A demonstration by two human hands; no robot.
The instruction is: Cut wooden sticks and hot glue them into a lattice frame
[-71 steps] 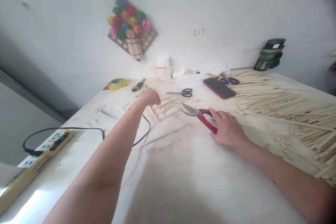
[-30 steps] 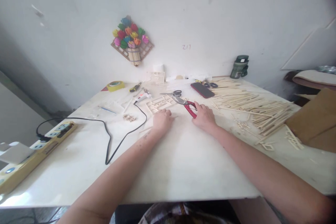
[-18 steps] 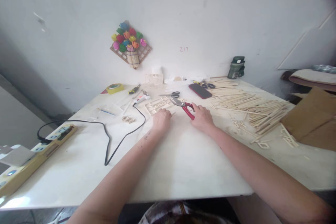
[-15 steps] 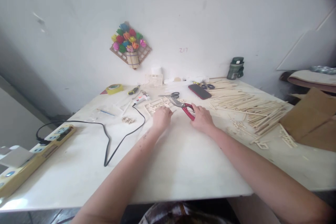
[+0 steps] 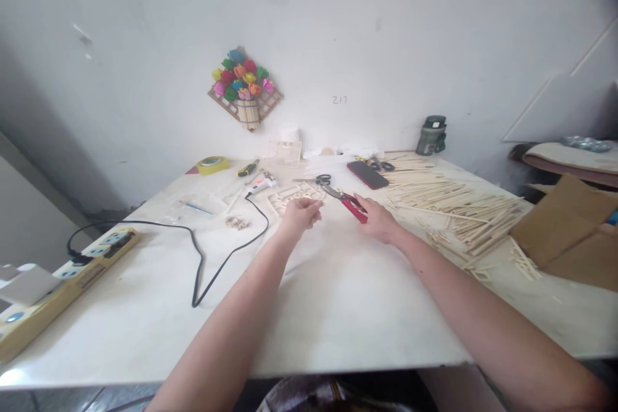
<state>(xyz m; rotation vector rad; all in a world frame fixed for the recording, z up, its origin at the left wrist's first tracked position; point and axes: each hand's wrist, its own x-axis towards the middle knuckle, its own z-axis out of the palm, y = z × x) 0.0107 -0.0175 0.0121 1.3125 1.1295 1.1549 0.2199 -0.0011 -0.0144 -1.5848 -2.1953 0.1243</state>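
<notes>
My right hand (image 5: 379, 219) is wrapped round the red-handled pruning shears (image 5: 355, 207), whose metal blades point left and away from me. Just left of the shears, my left hand (image 5: 300, 215) is closed in a pinch with a short bit of wooden stick at its fingertips; little of it shows. Behind that hand lies a flat frame of wooden sticks (image 5: 290, 193), partly hidden by the hand. Black-handled scissors (image 5: 323, 179) rest beyond the shears' blades. A white glue gun (image 5: 262, 183) lies to the left, its black cord trailing over the table.
Many wooden sticks (image 5: 449, 199) spread over the table's right side, near a cardboard box (image 5: 564, 225). A phone (image 5: 367, 174) and a green bottle (image 5: 431, 136) stand farther back. Small wooden pieces (image 5: 237, 223), yellow tape (image 5: 212, 165) and a power strip (image 5: 96, 264) are on the left.
The shears' handles have come closer together and the tool has shifted slightly right. My left hand has turned, its pinching fingertips now facing up more. The view has tilted a little.
</notes>
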